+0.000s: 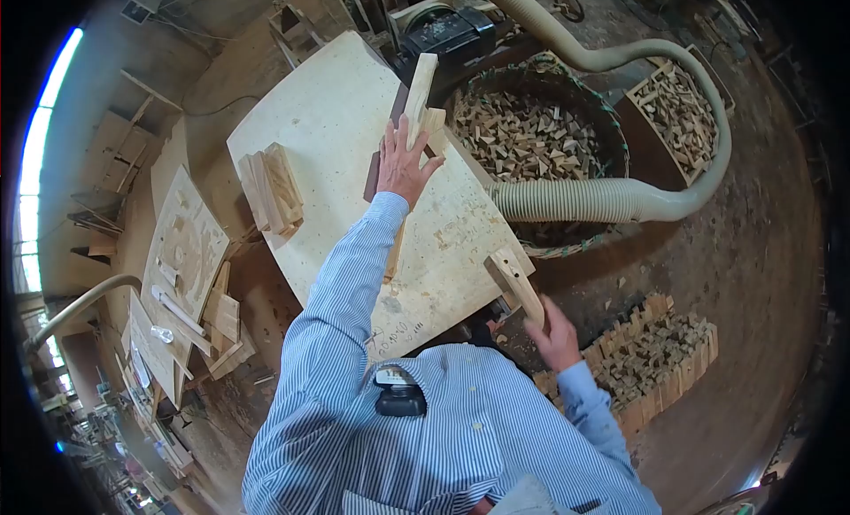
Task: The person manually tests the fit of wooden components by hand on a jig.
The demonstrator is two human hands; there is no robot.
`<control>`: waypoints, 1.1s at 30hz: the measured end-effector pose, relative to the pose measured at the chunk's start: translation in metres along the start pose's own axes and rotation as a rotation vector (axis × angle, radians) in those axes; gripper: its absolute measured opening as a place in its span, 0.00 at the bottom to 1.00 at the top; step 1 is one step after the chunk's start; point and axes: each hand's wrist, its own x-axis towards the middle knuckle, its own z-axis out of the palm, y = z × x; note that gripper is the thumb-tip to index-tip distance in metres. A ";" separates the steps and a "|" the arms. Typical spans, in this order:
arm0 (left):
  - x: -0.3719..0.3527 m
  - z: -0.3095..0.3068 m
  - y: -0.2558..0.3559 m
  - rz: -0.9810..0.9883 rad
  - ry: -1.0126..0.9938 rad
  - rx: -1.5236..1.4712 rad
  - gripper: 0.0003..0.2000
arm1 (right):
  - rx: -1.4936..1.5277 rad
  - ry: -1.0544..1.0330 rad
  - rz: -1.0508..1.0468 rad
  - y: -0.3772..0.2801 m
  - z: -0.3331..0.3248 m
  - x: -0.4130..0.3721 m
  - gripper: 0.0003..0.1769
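Observation:
My left hand (405,167) lies with fingers spread on a long wooden piece (420,94) on the pale work table (328,99). A dark strip (373,177) runs beside that piece, and a small wood block (433,125) touches its right side. My right hand (555,335), at the table's front right corner, has its fingers closed around the lower end of a wooden handle (522,289). This handle slants over the table edge. On the left of the table sits a stack of wood pieces (271,189).
A basket (617,143) of wood offcuts stands behind the table's right edge, crossed by a ribbed hose (575,201). Farther right is a crate (677,116) of scraps. Stacked blocks (651,360) cover floor at the lower right. A motor (447,35) is at the back.

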 end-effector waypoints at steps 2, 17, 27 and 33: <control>0.014 -0.002 -0.009 -0.001 0.005 0.018 0.35 | -0.156 0.021 0.028 -0.006 0.008 -0.006 0.40; 0.101 -0.009 -0.096 0.014 0.034 0.049 0.34 | -0.323 0.008 0.156 -0.069 0.047 0.106 0.30; 0.151 -0.013 -0.148 0.013 0.033 0.052 0.33 | -0.379 -0.006 0.157 -0.098 0.069 0.166 0.30; 0.170 -0.013 -0.169 0.005 0.028 0.060 0.33 | -0.373 0.030 0.128 -0.111 0.078 0.188 0.30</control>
